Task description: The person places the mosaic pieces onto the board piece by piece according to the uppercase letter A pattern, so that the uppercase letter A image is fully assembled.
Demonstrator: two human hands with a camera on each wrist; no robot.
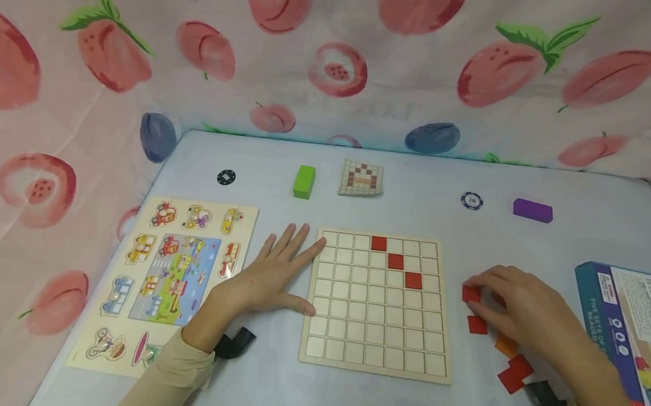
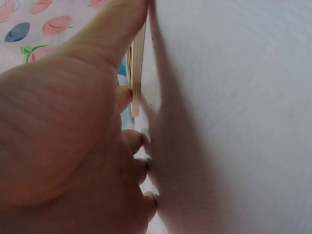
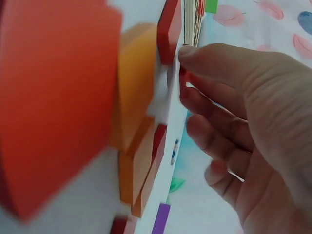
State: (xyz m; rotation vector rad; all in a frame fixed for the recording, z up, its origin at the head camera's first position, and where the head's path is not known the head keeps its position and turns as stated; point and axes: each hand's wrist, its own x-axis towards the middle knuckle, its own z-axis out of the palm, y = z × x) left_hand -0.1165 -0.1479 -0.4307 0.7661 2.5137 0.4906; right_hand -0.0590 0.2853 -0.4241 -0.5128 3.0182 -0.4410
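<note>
While the left hand (image 1: 268,278), fingers spread, touches the pale wooden grid board (image 1: 358,291), the right hand (image 1: 529,318) pinches a flat red square tile (image 1: 470,295) beside it; too loose a pinch could perhaps drop this tile.

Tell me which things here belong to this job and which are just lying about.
Seemingly in use:
gridded board, touched by the left hand
three red tiles on it
red tile in the right hand
loose red tiles and orange tiles
probably the patterned card

Seemingly lying about:
vehicle puzzle
green block
purple block
black chip
blue-and-white chip
box at right
</note>
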